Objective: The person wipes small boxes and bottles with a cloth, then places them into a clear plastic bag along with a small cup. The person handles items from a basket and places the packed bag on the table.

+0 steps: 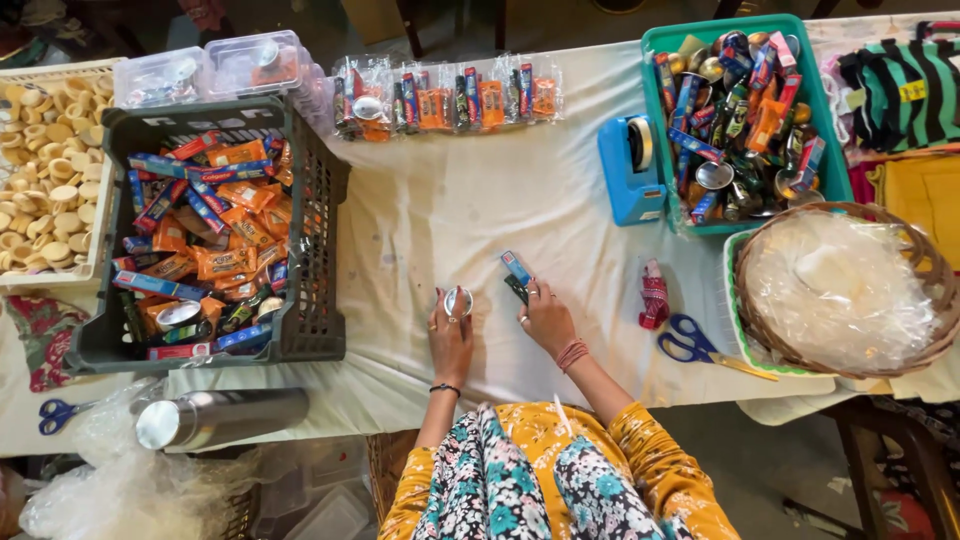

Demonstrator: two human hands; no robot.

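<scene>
My left hand (449,335) rests on the white tablecloth (450,210) and grips a small round silver metal cup (458,301). Just to its right, my right hand (546,318) holds a small blue packet (516,268) together with a dark green packet (517,290). Both hands sit near the table's front edge. A black bangle is on my left wrist and a red thread band on my right wrist.
A dark crate (320,230) of packets and cups stands left, a teal basket (660,90) of the same at back right. Blue tape dispenser (628,170), blue scissors (692,343), red pouch (653,297), wicker basket (930,290), filled clear bags (450,95), steel flask (220,418).
</scene>
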